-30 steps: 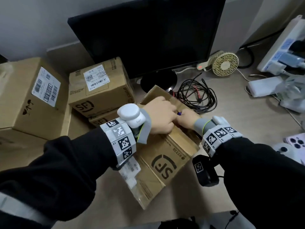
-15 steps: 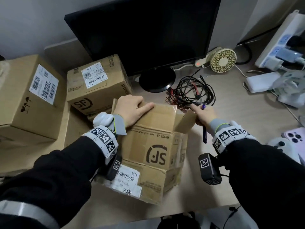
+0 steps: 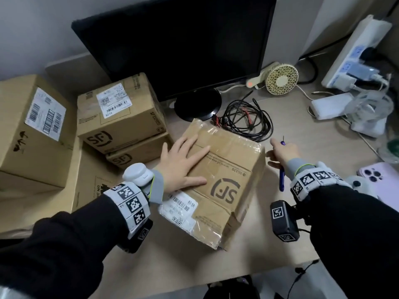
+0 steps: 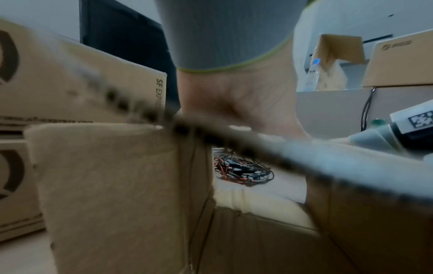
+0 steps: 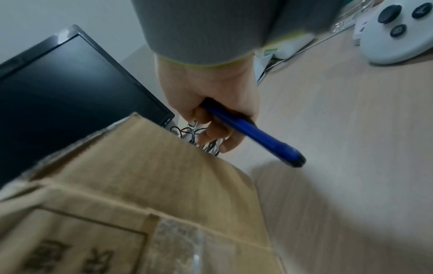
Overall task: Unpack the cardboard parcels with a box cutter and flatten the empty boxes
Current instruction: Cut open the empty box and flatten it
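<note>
An opened SF cardboard box (image 3: 224, 182) lies squashed and slanted on the desk in front of me, its end flaps loose. My left hand (image 3: 183, 162) presses flat on its top with fingers spread. My right hand (image 3: 280, 153) hovers just right of the box and grips a blue box cutter (image 3: 281, 178), thin blade pointing away, handle toward me. In the right wrist view the fingers (image 5: 211, 128) curl round the blue box cutter (image 5: 253, 131) beside the box (image 5: 150, 185). The left wrist view is blurred and shows the box (image 4: 112, 185) under my palm.
Sealed SF parcels (image 3: 121, 113) are stacked at left with a larger carton (image 3: 32, 130) beyond. A monitor (image 3: 179, 42) stands behind, tangled cables (image 3: 246, 119) by its foot. A small fan (image 3: 280, 78), power strip (image 3: 354, 52), phone (image 3: 380, 175) and white controller (image 5: 398, 31) lie at right.
The box went from upright with flaps open to pushed down flatter. My left hand spread flat on top of it. My right hand with the cutter drew off to the right.
</note>
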The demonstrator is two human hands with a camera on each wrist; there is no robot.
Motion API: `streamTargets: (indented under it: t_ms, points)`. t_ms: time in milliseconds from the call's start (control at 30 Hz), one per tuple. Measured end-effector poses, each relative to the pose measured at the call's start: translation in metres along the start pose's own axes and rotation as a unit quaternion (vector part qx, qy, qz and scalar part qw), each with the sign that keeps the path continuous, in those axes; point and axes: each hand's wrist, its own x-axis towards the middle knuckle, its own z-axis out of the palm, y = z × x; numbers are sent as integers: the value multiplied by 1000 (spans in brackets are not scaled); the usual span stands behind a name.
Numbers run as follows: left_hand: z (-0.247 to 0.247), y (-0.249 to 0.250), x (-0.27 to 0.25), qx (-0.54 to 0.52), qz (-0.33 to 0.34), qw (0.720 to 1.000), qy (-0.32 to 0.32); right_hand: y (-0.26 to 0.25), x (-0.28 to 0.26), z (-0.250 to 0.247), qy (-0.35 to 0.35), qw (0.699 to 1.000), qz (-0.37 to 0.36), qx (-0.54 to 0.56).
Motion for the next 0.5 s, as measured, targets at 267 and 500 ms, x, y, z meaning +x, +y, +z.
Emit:
streamTargets:
  t_ms: [267,500]
  points:
    - [9,-18,5,94,-58,990,-85,-30,-27,11,-139,979,-85,-119]
    - [92,9,-4,-100,-126,961,-224,-5,-36,40,-230,884,-133,-384]
